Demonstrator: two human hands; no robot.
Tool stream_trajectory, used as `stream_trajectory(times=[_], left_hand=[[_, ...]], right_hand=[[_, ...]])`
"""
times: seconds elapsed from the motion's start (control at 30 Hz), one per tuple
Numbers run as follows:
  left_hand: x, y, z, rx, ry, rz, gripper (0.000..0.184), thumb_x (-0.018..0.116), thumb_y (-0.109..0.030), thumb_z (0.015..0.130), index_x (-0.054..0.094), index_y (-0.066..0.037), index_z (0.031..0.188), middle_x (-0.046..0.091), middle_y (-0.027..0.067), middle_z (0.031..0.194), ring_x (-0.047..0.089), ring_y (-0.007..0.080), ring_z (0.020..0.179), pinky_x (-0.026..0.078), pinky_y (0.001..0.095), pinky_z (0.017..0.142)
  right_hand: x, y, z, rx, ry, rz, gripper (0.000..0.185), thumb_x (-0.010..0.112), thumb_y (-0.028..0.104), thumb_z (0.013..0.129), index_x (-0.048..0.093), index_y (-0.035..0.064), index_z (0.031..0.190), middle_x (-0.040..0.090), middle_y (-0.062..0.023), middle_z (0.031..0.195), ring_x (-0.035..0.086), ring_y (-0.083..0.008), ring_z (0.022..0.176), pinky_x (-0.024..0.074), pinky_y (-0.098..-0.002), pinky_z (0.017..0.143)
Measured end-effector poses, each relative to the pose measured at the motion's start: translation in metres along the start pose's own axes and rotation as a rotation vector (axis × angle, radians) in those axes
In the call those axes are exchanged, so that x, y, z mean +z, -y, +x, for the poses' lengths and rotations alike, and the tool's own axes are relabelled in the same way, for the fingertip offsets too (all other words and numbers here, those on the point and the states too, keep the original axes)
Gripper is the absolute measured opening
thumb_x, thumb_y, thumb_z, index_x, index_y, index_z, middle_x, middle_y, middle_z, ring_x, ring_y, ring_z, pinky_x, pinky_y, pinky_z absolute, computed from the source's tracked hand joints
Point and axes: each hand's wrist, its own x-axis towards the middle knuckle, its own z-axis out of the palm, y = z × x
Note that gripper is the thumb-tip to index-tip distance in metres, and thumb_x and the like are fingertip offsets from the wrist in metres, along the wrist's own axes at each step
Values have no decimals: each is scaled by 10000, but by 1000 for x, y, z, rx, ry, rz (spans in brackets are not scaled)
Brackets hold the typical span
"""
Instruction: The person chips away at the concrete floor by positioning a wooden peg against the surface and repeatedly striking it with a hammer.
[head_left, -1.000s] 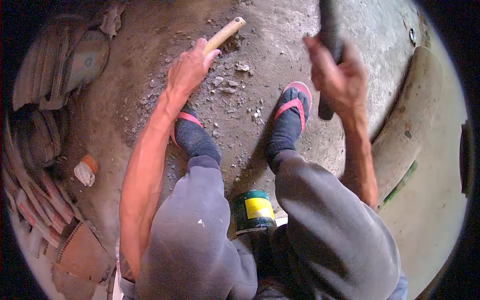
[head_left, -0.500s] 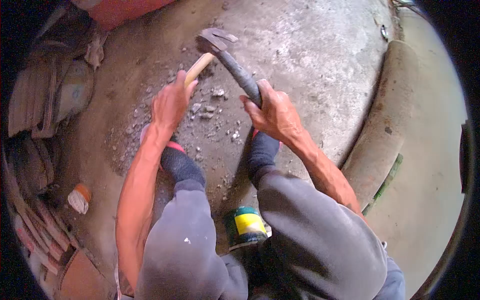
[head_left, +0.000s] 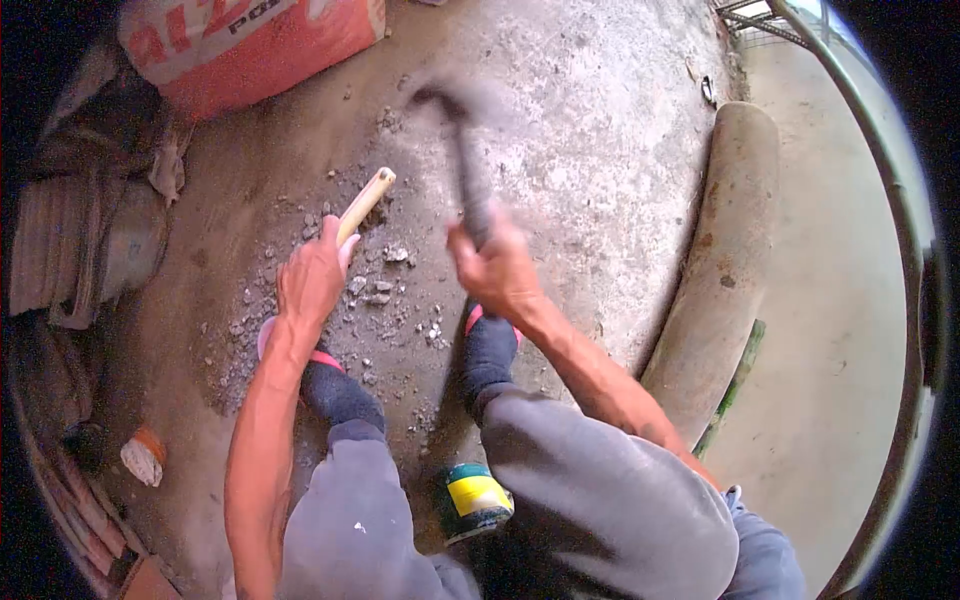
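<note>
My left hand (head_left: 311,277) is closed around a pale wooden stick (head_left: 366,208), which tilts up and to the right. Its upper end is bare, and the hand hides its lower end. My right hand (head_left: 500,268) grips the dark handle of a claw hammer (head_left: 470,165). The hammer's head is smeared by motion and raised above the floor, apart from the stick. Broken grey rubble (head_left: 378,285) lies on the ground below and between my hands, in front of my feet.
A red and white sack (head_left: 260,60) stands at the upper left. Along the right runs a long rounded concrete piece (head_left: 725,240), with a metal rail (head_left: 893,180) beyond it. A green and yellow can (head_left: 478,497) sits between my legs. Stacked sacks (head_left: 70,240) line the left side.
The hammer head has come away from the stick's upper end, and its handle is now more upright. The view has shifted, bringing more of the red sack and the rail into sight.
</note>
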Motion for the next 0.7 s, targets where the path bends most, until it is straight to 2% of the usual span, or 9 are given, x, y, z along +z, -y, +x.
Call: stream_trajectory(times=[0.03, 0.13, 0.27, 0.3, 0.4, 0.47, 0.53, 0.63, 0.7], left_hand=[[-2, -2, -1, -5, 0, 12, 333, 516, -406, 990, 453, -88, 1064, 654, 229, 703, 650, 463, 690, 477, 585, 560], [-1, -3, -2, -3, 7, 7, 341, 517, -406, 991, 461, -78, 1066, 649, 231, 693, 651, 460, 684, 479, 584, 564], [-9, -11, 1, -25, 23, 5, 342, 510, -404, 993, 473, -72, 1067, 652, 235, 706, 650, 464, 692, 481, 584, 570], [-11, -11, 0, -40, 40, 14, 341, 509, -402, 994, 476, -71, 1068, 654, 236, 711, 650, 466, 696, 481, 585, 573], [-12, -8, 5, 5, 42, 18, 336, 507, -392, 994, 476, -67, 1076, 661, 240, 734, 650, 472, 714, 482, 589, 587], [-15, -10, 5, -2, 49, 32, 332, 509, -383, 994, 476, -65, 1085, 665, 243, 747, 651, 474, 730, 483, 590, 599], [-15, -10, 5, 3, 42, 32, 334, 509, -386, 994, 477, -68, 1091, 667, 241, 752, 652, 473, 734, 485, 588, 601], [-13, -10, 5, -4, 55, 17, 328, 510, -386, 993, 475, -74, 1087, 670, 235, 757, 655, 469, 733, 487, 583, 598], [-11, -11, 3, -5, 49, 34, 324, 513, -385, 993, 470, -76, 1083, 672, 227, 755, 658, 461, 726, 490, 578, 594]], right_hand=[[-7, 0, 1, 231, 315, -247, 261, 646, 253, 905, 562, 7, 925, 550, -124, 633, 551, -221, 575, 447, -405, 555], [-6, -2, -9, 370, 219, -203, 355, 637, 345, 908, 547, 2, 923, 550, -136, 630, 549, -219, 582, 451, -417, 568], [-30, 6, -6, 313, 189, -107, 319, 662, 308, 901, 553, 9, 925, 536, -84, 628, 528, -172, 582, 439, -365, 544], [-38, 10, -4, 325, 216, -131, 281, 667, 278, 904, 555, 21, 913, 533, -34, 640, 505, -133, 587, 420, -325, 524], [-55, 17, 4, 178, 113, 8, 214, 669, 212, 916, 563, 27, 906, 521, 18, 634, 480, -90, 544, 398, -290, 482], [-73, 45, 16, 207, 46, 172, 179, 664, 189, 934, 571, 39, 903, 517, 12, 614, 484, -72, 506, 384, -261, 441], [-83, 75, 28, 97, -140, 259, 172, 650, 188, 955, 565, 50, 897, 516, 5, 602, 473, -67, 468, 371, -239, 411], [-85, 92, 41, -216, -202, 527, 179, 605, 188, 990, 551, 31, 922, 527, -9, 616, 465, -82, 454, 372, -245, 408], [-63, 83, 41, -218, -232, 586, 158, 597, 165, 993, 542, 39, 916, 532, -8, 633, 497, -86, 484, 394, -248, 418]])
